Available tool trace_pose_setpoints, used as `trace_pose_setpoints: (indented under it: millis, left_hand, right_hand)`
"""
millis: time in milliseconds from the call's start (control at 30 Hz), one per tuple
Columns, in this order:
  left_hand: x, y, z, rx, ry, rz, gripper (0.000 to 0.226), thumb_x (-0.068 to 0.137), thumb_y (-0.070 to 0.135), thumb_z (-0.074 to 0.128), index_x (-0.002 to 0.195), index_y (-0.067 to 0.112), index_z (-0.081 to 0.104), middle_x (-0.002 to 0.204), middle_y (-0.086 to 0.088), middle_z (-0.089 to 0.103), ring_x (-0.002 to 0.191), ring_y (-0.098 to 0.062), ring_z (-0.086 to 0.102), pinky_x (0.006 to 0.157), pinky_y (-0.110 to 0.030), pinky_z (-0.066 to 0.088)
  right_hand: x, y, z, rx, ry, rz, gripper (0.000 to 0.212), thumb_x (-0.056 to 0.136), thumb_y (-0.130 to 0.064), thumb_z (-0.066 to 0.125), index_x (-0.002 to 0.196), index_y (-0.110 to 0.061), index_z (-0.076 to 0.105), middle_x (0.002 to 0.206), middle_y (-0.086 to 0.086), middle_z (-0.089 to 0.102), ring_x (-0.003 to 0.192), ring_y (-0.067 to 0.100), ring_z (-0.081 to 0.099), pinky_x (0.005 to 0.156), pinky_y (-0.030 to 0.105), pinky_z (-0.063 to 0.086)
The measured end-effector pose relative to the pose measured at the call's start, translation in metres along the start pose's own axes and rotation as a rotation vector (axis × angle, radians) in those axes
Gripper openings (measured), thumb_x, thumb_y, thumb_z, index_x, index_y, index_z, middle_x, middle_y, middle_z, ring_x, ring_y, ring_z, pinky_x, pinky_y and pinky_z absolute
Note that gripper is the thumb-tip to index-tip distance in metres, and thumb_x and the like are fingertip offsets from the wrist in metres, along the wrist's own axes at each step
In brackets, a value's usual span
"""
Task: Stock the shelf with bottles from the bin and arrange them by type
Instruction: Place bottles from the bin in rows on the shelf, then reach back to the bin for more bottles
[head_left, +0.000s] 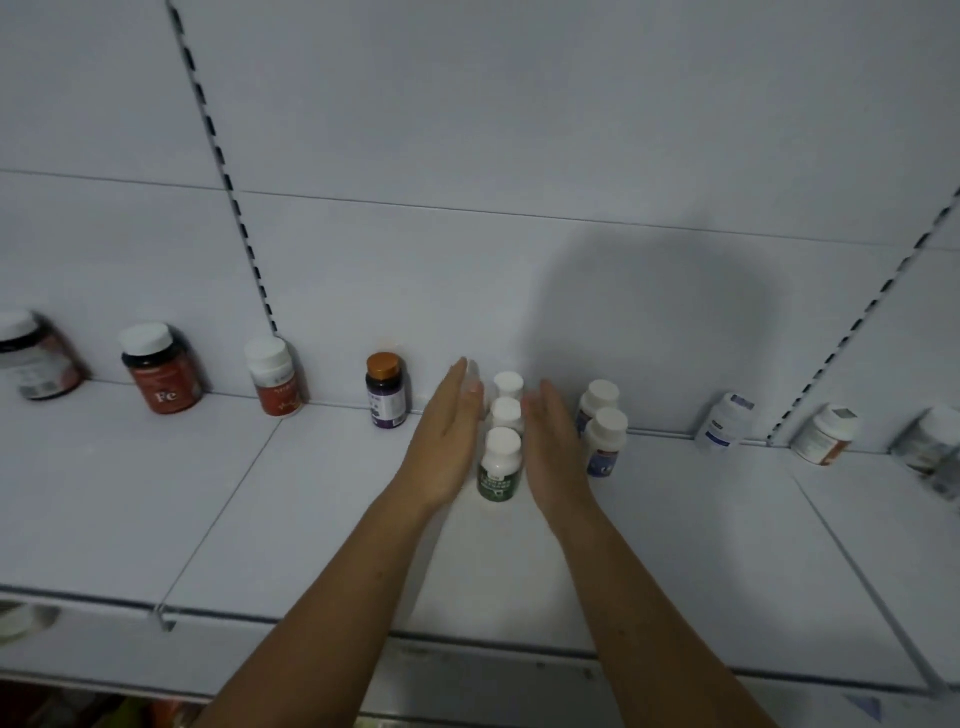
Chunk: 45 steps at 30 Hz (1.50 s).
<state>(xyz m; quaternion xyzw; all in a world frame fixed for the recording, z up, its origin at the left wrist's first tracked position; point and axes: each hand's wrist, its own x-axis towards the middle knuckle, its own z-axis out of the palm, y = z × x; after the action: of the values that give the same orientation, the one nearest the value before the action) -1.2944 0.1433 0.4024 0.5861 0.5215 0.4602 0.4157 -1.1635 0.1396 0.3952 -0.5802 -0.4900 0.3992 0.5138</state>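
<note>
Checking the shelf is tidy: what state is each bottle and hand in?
Green bottles: three, upright, capped, in single file.
Left hand: open, flat along their left side.
Right hand: open, flat along their right side.
Blue bottles: two, upright, capped.
Purple bottle: upright, capped.
Fe bottle: upright, capped.

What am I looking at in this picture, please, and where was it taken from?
No machine here: a person wears a camera on the head, looking forward and down at the work. The white shelf carries small bottles. In the middle, three white-capped bottles stand in a row, front to back; the front one has a green label. The left hand and right hand, fingers straight, flank that row and grip nothing. A gold-capped purple bottle stands to its left, two blue-labelled bottles to its right.
</note>
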Motion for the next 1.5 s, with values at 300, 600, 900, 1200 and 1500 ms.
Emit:
trace_pose_setpoints:
  millis: [300,600,900,1200,1500]
  left_hand:
    - [-0.099,0.027,-0.097,1.045,0.325,0.144,0.081,0.098,0.075,0.032,0.165,0.031,0.025,0.173,0.002,0.026,0.159,-0.023,0.023,0.128,-0.054,0.024]
    - [-0.277,0.03,-0.132,1.257,0.515,-0.346,0.084,0.098,0.079,0.032,0.167,0.034,0.013,0.174,0.006,0.02,0.161,-0.021,0.019,0.131,-0.051,0.015]
    - [-0.448,0.016,-0.188,1.297,0.74,-0.74,0.087,0.096,0.083,0.027,0.167,0.036,0.01,0.175,0.008,0.015,0.161,-0.019,0.014,0.131,-0.052,0.015]
    - [-0.577,-0.038,-0.289,1.175,0.885,-0.851,0.088,0.095,0.084,0.027,0.167,0.037,0.009,0.175,0.009,0.017,0.161,-0.017,0.014,0.131,-0.05,0.014]
    - [-0.63,-0.098,-0.385,1.068,0.872,-0.862,0.086,0.095,0.082,0.03,0.166,0.035,0.018,0.172,0.009,0.025,0.158,-0.016,0.026,0.13,-0.047,0.022]
  right_hand:
    - [-0.048,-0.071,-0.026,-0.689,-0.534,-0.61,0.082,0.1,-0.061,0.051,0.165,-0.032,0.012,0.172,-0.017,0.003,0.156,0.0,-0.009,0.128,0.033,-0.003]
    - [-0.131,-0.073,0.051,-0.759,-1.009,-1.004,0.085,0.1,-0.069,0.04,0.166,-0.028,0.006,0.174,-0.009,0.001,0.16,0.012,-0.007,0.131,0.04,0.001]
    - [-0.261,-0.072,0.154,-0.703,-1.281,-1.228,0.087,0.1,-0.068,0.043,0.166,-0.028,0.004,0.174,-0.006,0.002,0.16,0.014,-0.004,0.131,0.044,0.004]
    - [-0.368,-0.058,0.293,-0.74,-1.408,-1.285,0.086,0.099,-0.068,0.046,0.166,-0.03,0.008,0.174,-0.01,0.004,0.159,0.011,-0.002,0.122,0.031,-0.003]
    - [-0.416,-0.036,0.407,-0.832,-1.493,-1.08,0.085,0.098,-0.061,0.056,0.165,-0.03,0.014,0.173,-0.006,0.015,0.16,0.016,0.009,0.129,0.047,0.018]
